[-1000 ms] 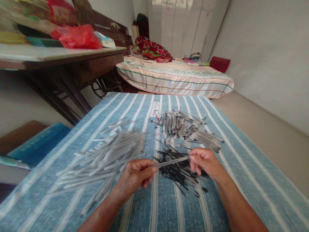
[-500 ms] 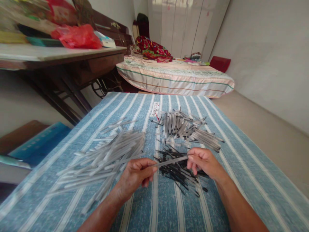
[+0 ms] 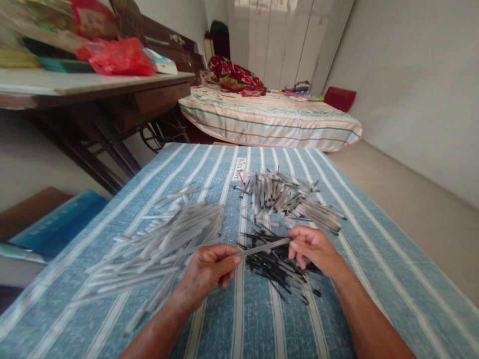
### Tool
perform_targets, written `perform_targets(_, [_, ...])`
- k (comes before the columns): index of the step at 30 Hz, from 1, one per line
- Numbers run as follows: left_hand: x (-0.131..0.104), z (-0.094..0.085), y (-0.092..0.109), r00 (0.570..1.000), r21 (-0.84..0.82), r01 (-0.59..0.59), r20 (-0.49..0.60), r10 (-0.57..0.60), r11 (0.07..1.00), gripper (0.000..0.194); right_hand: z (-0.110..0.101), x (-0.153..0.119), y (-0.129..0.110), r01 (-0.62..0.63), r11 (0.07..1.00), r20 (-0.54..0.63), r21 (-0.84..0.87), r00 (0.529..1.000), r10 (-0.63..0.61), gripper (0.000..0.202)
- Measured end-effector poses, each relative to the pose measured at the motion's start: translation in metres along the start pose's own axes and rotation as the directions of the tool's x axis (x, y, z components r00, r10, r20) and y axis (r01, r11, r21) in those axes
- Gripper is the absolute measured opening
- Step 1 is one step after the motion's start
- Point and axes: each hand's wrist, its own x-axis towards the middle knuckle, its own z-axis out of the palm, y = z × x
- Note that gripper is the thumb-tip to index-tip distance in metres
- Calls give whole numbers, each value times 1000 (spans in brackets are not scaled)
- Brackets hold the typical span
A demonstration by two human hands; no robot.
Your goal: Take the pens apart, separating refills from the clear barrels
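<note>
A thin translucent grey tube (image 3: 264, 247) stretches between my two hands, tilted up to the right. My left hand (image 3: 217, 264) pinches its left end, and my right hand (image 3: 309, 248) is closed on its right end. Below the tube lies a pile of thin black pieces (image 3: 277, 271), partly hidden by my right hand. A large heap of pale translucent tubes (image 3: 168, 244) spreads to the left of my left hand. Beyond my right hand is another pile of tubes with dark ends (image 3: 271, 192).
A blue and white striped cloth (image 3: 220, 324) covers the table. A desk (image 3: 112, 82) with a red plastic bag (image 3: 119, 57) stands at the left, above a blue box (image 3: 60, 224). Behind the table is a bed (image 3: 277, 117).
The view has shifted very slightly. Both hands still hold the tube in nearly the same pose.
</note>
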Motion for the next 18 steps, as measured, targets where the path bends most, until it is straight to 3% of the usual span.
perform_targets(3, [0, -1, -1, 1000, 5, -5, 8, 5, 1000, 23, 1, 0, 1, 5, 996, -54, -86, 998, -10, 33])
perform_targets(8, [1, -1, -2, 1000, 11, -5, 15, 5, 1000, 22, 1, 0, -1, 13, 1000, 15, -17, 1000, -12, 23])
perform_targets(13, [0, 0, -1, 1000, 3, 4, 5, -4, 1000, 22, 3, 0, -2, -19, 991, -79, -132, 997, 9, 33])
perform_targets(18, [1, 0, 1, 1000, 15, 14, 5, -14, 1000, 23, 3, -1, -4, -10, 999, -23, -54, 1000, 9, 25])
